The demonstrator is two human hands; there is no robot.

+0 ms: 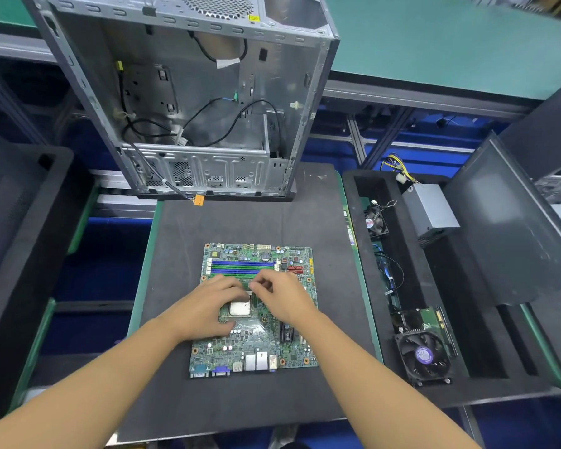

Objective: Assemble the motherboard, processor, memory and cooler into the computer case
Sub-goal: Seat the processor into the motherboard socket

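Leaning over the motherboard (253, 346), we have both hands at the processor (240, 308), which lies flat near the middle of the motherboard, metal lid up. Our left hand (204, 307) rests on the motherboard from the left side, fingers fairly straight and laid across the processor's left and far edges, grasping nothing that we can see. Our right hand (280, 298) sits at the right side with fingers curled, their tips meeting the left hand's at the processor's far edge; whether they pinch a latch or lever there we cannot tell. We judge the step to be seating and locking the processor. The memory slots (242, 267) run left to right just beyond our fingertips. The cooler (423, 354) lies well off the motherboard's right edge, nearer our right hand; the computer case (191, 102) stands open beyond the motherboard's far edge.
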